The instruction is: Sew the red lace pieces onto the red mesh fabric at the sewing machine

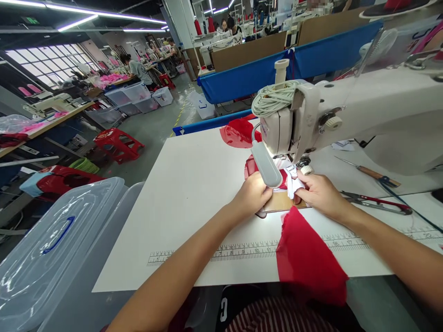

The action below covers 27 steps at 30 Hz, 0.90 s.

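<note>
A white sewing machine (363, 110) stands on a white table (194, 193). Both my hands are at its needle area. My left hand (252, 194) is closed, pinching red fabric (308, 253) just left of the presser foot, partly behind the grey lamp bar (266, 163). My right hand (320, 191) is closed on a small white piece of fabric (294, 182) lying on the red fabric. The red fabric runs from under the needle toward me and hangs over the table's front edge. More red fabric (240, 131) lies behind the machine head.
Red-handled scissors (377, 203) and a wooden-handled awl (370, 171) lie right of my hands. A clear plastic bin with lid (51, 249) stands at the left. A ruler strip (242, 251) runs along the table front. Other workers sit at distant tables; red stools (117, 143) stand in the aisle.
</note>
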{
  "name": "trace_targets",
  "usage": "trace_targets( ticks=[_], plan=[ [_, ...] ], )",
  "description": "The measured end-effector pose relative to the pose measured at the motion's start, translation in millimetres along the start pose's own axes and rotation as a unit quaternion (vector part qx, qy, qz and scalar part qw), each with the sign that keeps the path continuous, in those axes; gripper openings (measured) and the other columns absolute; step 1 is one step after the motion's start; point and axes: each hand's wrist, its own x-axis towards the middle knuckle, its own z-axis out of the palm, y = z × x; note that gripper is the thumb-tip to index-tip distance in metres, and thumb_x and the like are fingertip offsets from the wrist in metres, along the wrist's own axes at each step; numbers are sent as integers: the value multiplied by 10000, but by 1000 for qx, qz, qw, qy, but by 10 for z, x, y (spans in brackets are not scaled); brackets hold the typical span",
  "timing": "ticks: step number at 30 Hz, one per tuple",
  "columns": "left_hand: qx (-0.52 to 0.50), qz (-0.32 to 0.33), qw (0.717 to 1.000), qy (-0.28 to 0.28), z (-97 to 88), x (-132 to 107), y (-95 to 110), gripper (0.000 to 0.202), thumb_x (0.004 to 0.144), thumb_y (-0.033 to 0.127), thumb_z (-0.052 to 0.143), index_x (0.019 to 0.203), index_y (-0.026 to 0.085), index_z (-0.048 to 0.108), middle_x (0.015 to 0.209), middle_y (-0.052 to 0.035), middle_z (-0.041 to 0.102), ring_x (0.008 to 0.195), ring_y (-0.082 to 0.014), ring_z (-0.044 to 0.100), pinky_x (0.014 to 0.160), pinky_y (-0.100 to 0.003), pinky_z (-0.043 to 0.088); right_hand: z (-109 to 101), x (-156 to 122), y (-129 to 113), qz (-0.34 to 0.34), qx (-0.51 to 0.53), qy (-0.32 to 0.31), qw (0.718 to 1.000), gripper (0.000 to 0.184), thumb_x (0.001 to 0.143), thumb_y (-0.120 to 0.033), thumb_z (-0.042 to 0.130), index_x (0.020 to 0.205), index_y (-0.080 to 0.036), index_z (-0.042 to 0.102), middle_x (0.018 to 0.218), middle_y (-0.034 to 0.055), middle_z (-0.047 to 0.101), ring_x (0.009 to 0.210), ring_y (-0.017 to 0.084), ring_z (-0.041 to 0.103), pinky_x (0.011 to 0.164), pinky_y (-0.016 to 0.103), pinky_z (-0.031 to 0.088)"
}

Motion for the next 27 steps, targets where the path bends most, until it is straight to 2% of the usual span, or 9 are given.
trace_targets(
  ticks=[3,6,11,16,18,20,22,24,27],
  plan=[
    [-33,-19,999,21,73,17,14,187,930,185,480,926,187,667,916,-44,647,886,-202,614,806,-379,551,8,-3,-2,1,22,3,1000,87,634,-251,440,602,-231,518,505,-19,615,514,177,582,543,288,438],
    [-35,-30,998,30,107,18,9,219,962,238,465,919,190,675,889,-42,644,852,-200,617,776,-381,558,16,-11,2,-11,26,1,1000,83,631,-238,442,566,-230,494,495,-19,602,499,167,566,523,279,422],
    [-40,-6,999,1,51,21,-53,265,979,196,404,922,198,662,935,-44,655,864,-190,624,787,-363,552,30,-14,10,-54,-24,43,997,76,644,-249,481,645,-218,551,576,-15,578,547,153,500,515,263,381],
    [-50,13,998,-31,7,43,-49,188,952,207,475,891,199,653,924,-31,660,886,-185,614,812,-344,532,34,-10,32,-99,-52,44,993,70,682,-222,496,621,-225,463,548,-36,464,524,135,418,490,247,335],
    [-48,-3,999,-17,17,26,-23,158,936,234,525,848,193,650,876,-26,658,843,-183,612,777,-335,530,41,-15,59,-134,-61,33,989,107,697,-204,508,618,-225,440,569,-31,470,536,135,425,501,245,339],
    [-40,-2,999,12,37,-12,0,176,943,241,530,822,187,645,842,-20,656,802,-170,604,743,-312,521,51,-26,92,-175,-86,30,980,87,737,-197,509,660,-220,478,622,-16,522,566,142,463,530,251,360],
    [-18,32,998,43,61,-66,10,215,971,250,496,839,180,650,835,-20,655,773,-153,590,707,-284,503,60,-43,119,-209,-149,47,965,43,765,-195,509,760,-211,548,707,8,591,598,156,500,536,264,357],
    [31,76,995,58,82,-120,8,278,999,263,443,844,174,655,826,-27,649,739,-140,569,645,-259,472,64,-63,133,-234,-223,59,944,114,784,-168,499,846,-198,590,785,30,635,616,163,523,522,272,333],
    [146,122,981,47,91,-171,3,353,996,196,376,752,168,630,748,-29,605,634,-125,497,517,-247,374,65,-92,141,-268,-275,53,922,228,814,-61,414,810,-198,596,818,27,650,604,142,516,504,271,290]
  ],
)
